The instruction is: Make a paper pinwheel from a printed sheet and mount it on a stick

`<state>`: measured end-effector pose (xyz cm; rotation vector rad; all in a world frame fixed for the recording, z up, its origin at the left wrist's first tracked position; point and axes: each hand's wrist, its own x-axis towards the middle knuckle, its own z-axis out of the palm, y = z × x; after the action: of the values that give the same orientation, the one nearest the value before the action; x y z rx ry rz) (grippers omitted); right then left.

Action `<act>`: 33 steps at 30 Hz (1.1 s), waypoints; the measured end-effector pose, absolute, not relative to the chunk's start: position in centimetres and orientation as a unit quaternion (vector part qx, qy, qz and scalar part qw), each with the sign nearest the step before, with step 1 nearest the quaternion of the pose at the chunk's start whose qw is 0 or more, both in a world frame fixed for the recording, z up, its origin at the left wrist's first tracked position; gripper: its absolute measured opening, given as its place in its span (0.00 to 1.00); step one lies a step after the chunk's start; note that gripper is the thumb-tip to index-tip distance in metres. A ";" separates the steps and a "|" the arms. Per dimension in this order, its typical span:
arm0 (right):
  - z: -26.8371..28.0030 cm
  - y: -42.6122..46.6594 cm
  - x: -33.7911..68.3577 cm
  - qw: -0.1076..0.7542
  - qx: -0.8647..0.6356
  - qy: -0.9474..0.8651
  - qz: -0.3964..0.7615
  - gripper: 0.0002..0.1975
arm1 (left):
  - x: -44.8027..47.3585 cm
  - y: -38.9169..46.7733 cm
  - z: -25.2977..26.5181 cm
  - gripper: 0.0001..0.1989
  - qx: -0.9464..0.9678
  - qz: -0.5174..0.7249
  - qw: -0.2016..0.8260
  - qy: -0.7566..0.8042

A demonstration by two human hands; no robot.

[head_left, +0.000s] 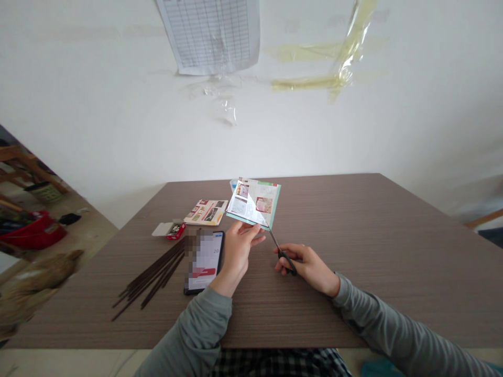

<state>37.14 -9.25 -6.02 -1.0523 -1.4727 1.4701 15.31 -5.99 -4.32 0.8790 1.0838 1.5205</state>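
My left hand pinches the lower edge of a printed paper sheet, holding it tilted above the table. Pictures and text cover the sheet, and a greenish layer shows along its edges. In my right hand is a pair of scissors with black handles, my fingers in the loops. The scissor blades point up and away, their tips meeting the sheet's lower right edge beside my left fingertips. Whether the blades are apart at the paper is too small to tell.
On the brown table, left of my hands, lie a phone, several dark thin sticks, a small opened red box and a printed booklet. A clear blue-tinted object sits behind the sheet. The white wall bounds the table's far edge.
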 end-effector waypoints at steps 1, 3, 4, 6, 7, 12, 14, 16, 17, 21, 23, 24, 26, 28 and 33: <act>-5.9 -9.3 37.1 0.396 -0.417 -0.578 0.579 0.27 | 15.3 -6.0 -4.3 0.28 0.366 0.633 0.513 0.450; -5.9 -9.4 37.2 0.398 -0.417 -0.580 0.576 0.26 | 15.3 -6.1 -4.2 0.28 0.366 0.633 0.512 0.451; -5.9 -9.4 37.2 0.397 -0.414 -0.586 0.573 0.26 | 15.3 -6.1 -4.2 0.28 0.366 0.633 0.511 0.451; -6.2 -9.3 37.3 0.395 -0.407 -0.598 0.566 0.26 | 15.2 -6.1 -4.1 0.28 0.366 0.633 0.511 0.452; -6.4 -9.2 37.3 0.391 -0.403 -0.605 0.565 0.27 | 15.2 -6.1 -4.1 0.28 0.366 0.633 0.512 0.452; -7.4 -8.7 37.6 0.374 -0.396 -0.617 0.568 0.33 | 15.2 -6.0 -4.1 0.30 0.365 0.632 0.513 0.453; -7.6 -8.5 37.6 0.370 -0.398 -0.617 0.569 0.34 | 15.2 -6.0 -4.2 0.30 0.366 0.631 0.511 0.454; -7.7 -8.5 37.7 0.363 -0.400 -0.619 0.570 0.35 | 15.2 -6.0 -4.2 0.30 0.367 0.632 0.510 0.454; -7.7 -8.4 37.7 0.358 -0.400 -0.621 0.571 0.35 | 15.2 -6.0 -4.3 0.30 0.367 0.632 0.510 0.454; -7.9 -8.2 37.8 0.351 -0.400 -0.622 0.574 0.34 | 15.2 -5.9 -4.3 0.30 0.367 0.633 0.511 0.450; -8.0 -8.2 37.7 0.351 -0.398 -0.621 0.577 0.35 | 15.2 -5.9 -4.4 0.30 0.367 0.634 0.511 0.450; -8.0 -8.2 37.7 0.352 -0.398 -0.620 0.578 0.35 | 15.2 -5.9 -4.4 0.30 0.366 0.634 0.510 0.451; -7.9 -8.2 37.7 0.352 -0.398 -0.620 0.577 0.35 | 15.2 -5.9 -4.4 0.29 0.367 0.634 0.510 0.451; -7.8 -8.3 37.6 0.351 -0.401 -0.619 0.576 0.34 | 15.2 -5.9 -4.4 0.29 0.367 0.635 0.509 0.451; -7.4 -8.4 37.5 0.349 -0.403 -0.615 0.580 0.35 | 15.2 -6.0 -4.3 0.28 0.360 0.638 0.510 0.450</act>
<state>37.46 -8.42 -7.45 -1.0453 -1.5942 1.5041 15.20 -5.96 -4.28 0.8672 1.0834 1.5360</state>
